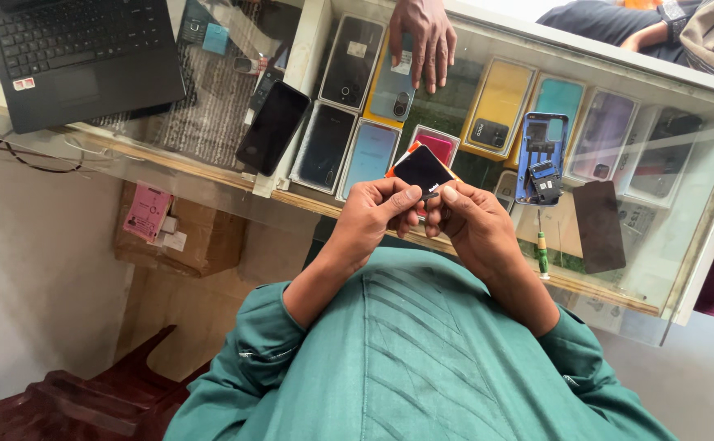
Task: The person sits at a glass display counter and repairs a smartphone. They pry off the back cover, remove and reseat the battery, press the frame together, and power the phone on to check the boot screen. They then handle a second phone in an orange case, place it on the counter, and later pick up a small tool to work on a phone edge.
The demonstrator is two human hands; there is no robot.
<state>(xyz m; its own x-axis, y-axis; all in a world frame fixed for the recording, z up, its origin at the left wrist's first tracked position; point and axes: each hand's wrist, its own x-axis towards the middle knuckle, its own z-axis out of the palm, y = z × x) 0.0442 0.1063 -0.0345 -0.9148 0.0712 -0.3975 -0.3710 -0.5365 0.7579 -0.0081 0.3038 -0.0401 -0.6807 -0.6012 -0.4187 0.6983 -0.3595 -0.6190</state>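
The left hand [373,214] and the right hand [473,224] meet just above the near edge of the glass worktop [210,122], and between them they hold a small dark square part [422,169] with an orange backing, tilted up toward the camera; each grip is pressed together on it, the left thumb and forefinger pinching its lower left edge, the right thumb on its lower right edge; the part hangs in the air, clear of the glass.

At about two o'clock from the hands an opened phone [541,159] with a blue frame lies on the glass with its insides bare, and a green-handled screwdriver [541,249] stands just beside the right wrist at four o'clock; a dark flat panel [598,224] lies farther out at three o'clock. At ten o'clock a black phone [273,126] lies on the glass, and beyond it a laptop [79,57]. At twelve o'clock another person's hand [424,37] rests on the glass over the boxed phones [349,147] on display beneath.

The hold is by the edges only; I judge that a slip of either thumb could drop the part onto the glass or off the near edge to the floor; too hard a squeeze could bend it or leave smears on its face. The right forearm sits near the screwdriver, so a sideways move could knock it off the worktop or into the opened phone.
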